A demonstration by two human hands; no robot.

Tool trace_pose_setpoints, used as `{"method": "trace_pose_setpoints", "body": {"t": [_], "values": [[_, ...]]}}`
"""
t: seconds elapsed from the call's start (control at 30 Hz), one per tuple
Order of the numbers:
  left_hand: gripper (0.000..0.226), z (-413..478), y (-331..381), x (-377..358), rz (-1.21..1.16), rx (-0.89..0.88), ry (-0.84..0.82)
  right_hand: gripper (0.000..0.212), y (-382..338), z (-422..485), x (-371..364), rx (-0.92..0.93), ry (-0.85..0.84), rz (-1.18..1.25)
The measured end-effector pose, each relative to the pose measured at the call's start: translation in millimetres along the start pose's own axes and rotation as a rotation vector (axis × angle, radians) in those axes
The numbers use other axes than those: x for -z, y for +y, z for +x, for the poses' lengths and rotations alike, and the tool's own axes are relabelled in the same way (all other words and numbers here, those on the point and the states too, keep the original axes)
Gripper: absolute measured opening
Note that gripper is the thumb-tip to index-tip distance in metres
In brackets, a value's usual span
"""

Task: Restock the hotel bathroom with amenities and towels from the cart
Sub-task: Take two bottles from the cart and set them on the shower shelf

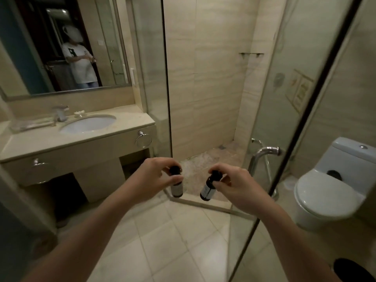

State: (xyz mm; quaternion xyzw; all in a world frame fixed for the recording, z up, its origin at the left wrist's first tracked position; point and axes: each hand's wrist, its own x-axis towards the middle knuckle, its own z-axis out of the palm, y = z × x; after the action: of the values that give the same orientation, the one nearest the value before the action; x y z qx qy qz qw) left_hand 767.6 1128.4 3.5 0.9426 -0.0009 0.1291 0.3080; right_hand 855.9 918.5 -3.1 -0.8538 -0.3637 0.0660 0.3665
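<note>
Small dark pale-labelled bottle (176, 188) hangs pinched near its cap in the left hand (154, 176), its twin bottle (207, 190) likewise in the right hand (234, 184), both in the air before the glass shower stall (203, 98); they look light, stiff and smooth, so gripping the body seems safer.

both bare forearms are reaching forward from the lower corners and angling in toward the middle, with the hands staying apart. the left hand (156, 176) is pinching the cap end of the left bottle (176, 189) between thumb and curled fingers, the bottle hanging nearly upright. the right hand (232, 185) is gripping the neck of the right bottle (207, 191) likewise, its base tilting toward the left.
</note>
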Motion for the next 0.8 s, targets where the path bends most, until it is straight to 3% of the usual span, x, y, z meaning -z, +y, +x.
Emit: {"method": "trace_pose_setpoints", "body": {"t": [0.3, 0.8], "values": [[0.011, 136, -68, -4, -0.018, -0.038, 0.02, 0.022, 47, 145, 5, -0.03, 0.094, 0.002], [0.009, 415, -243, 22, -0.07, -0.156, -0.117, 0.02, 127, 412, 6, -0.244, 0.194, -0.04]]}}
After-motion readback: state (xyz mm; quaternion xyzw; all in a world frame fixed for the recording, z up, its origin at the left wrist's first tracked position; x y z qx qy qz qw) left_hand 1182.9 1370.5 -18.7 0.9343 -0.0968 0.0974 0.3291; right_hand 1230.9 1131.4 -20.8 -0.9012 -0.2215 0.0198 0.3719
